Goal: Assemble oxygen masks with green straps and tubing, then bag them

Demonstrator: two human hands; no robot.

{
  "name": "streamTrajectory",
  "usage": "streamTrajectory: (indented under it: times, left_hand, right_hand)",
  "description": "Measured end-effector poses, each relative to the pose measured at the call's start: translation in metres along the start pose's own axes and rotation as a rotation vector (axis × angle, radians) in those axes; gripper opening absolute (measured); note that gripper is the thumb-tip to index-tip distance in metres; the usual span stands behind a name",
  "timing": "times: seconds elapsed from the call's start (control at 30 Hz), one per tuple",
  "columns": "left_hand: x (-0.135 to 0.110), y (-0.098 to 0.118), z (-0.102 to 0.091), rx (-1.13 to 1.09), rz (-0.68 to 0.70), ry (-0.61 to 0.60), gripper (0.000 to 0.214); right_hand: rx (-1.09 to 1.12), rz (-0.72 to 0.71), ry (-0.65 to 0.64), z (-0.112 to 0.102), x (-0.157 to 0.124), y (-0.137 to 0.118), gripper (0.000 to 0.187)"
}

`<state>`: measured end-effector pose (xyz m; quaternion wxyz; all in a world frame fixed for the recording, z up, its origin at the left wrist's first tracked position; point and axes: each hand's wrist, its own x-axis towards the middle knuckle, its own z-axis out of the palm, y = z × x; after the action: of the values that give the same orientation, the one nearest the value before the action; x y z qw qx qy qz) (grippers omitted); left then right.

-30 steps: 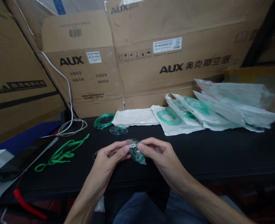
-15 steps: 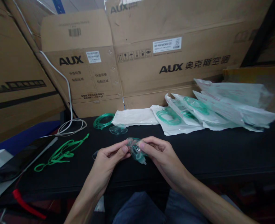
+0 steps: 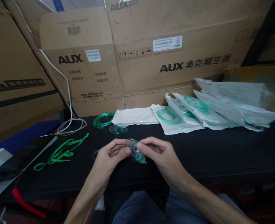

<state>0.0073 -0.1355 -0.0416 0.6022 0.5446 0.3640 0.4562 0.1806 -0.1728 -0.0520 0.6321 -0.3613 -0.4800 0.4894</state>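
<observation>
A clear green-tinted oxygen mask [image 3: 137, 154] is held between both hands above the black table [image 3: 198, 152]. My left hand [image 3: 115, 153] pinches its left edge between thumb and fingers. On the other side, my right hand [image 3: 156, 150] is closed on the mask, the thumb pressing near its middle. Part of the mask is hidden behind the fingers. Beyond the hands lie another clear mask part [image 3: 118, 128] and a coil of green tubing [image 3: 103, 120]. A small clear loop [image 3: 95, 154] shows beside my left wrist.
Green elastic straps [image 3: 64, 151] lie at the left, near a white cable [image 3: 73, 127] and a dark flat device [image 3: 18, 158]. A white packet [image 3: 136, 116] and several pouches with green tubing [image 3: 172, 119] line the back. Cardboard boxes [image 3: 139, 71] stand behind.
The mask has turned slightly in the hands, and my right thumb has shifted a little on it. Both hands stay in nearly the same place.
</observation>
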Motion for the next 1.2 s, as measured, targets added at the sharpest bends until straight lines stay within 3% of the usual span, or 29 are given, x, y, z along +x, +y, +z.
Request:
streamTrajectory:
  times: [0.67, 1.2]
  left_hand:
    - [0.0023, -0.0038, -0.0041, -0.027, -0.013, -0.016, 0.032]
    - [0.0007, 0.0005, -0.0006, -0.02, -0.055, -0.024, 0.029]
  right_hand:
    - [-0.172, -0.163, 0.041, 0.002, -0.0047, 0.0028, 0.01]
    - [-0.092, 0.007, -0.084, -0.0031, -0.0029, -0.0063, 0.013]
